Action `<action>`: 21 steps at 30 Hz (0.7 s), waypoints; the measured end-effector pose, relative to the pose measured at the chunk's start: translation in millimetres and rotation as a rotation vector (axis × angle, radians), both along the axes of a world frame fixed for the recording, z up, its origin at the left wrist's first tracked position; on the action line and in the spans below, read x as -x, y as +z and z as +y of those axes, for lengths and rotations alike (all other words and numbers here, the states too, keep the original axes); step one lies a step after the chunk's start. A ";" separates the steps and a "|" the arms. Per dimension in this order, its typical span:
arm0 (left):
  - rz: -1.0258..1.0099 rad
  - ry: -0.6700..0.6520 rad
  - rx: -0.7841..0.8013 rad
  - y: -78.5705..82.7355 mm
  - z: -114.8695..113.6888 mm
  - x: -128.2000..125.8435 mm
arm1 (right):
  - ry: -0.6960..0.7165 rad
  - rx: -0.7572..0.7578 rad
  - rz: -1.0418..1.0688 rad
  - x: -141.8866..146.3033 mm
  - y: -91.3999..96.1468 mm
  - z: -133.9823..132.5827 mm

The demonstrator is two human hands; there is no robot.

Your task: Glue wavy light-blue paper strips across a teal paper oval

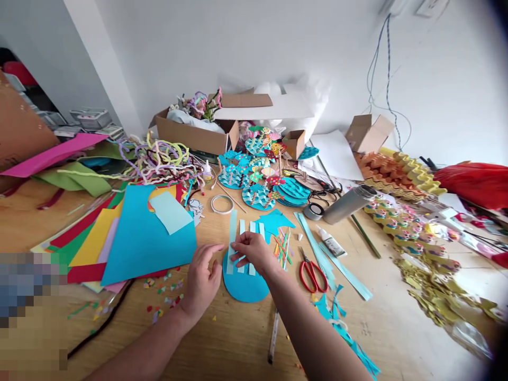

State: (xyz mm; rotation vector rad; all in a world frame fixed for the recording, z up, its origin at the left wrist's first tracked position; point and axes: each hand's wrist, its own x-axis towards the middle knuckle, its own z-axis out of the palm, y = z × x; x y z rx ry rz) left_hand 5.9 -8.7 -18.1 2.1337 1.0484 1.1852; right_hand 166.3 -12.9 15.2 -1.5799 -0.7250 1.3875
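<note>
On the table before me lies a round blue felt-like piece (246, 290) with several pale blue paper strips across its upper part. My right hand (254, 251) is over it, fingers bent, thumb and forefinger closed on the longest pale blue strip (233, 227) at the left side. That strip reaches past the top edge of the round piece. Just left of it, my left hand (204, 275) has its thumb and fingers apart and holds nothing. Part of the other strips is hidden under my right hand.
Red-handled scissors (313, 275), a glue tube (330, 242) and loose pale strips (353, 278) lie to the right. Coloured sheets (151, 248) are stacked left. Behind stand finished blue wave decorations (260, 197), a tape roll (222, 205) and a grey cylinder (349, 205).
</note>
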 end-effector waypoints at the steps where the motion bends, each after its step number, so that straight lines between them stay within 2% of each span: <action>1: 0.011 -0.012 -0.001 0.4 -0.3 -0.4 | -0.001 0.005 -0.013 0.2 -2.4 2.1; 10: 0.157 -0.065 -0.007 -5.3 -0.5 -3.1 | -0.009 0.040 -0.197 2.0 -20.3 8.6; 15: 0.230 -0.068 -0.038 -4.2 0.2 -2.5 | -0.053 0.012 -0.360 3.6 -9.2 -3.1; 19: 0.267 -0.095 -0.074 -3.8 0.5 -2.1 | -0.061 -0.092 -0.588 -6.8 6.3 -30.3; 21: 0.287 -0.104 -0.105 -4.5 0.0 -2.4 | -0.138 -0.131 -0.641 -16.7 11.7 -48.2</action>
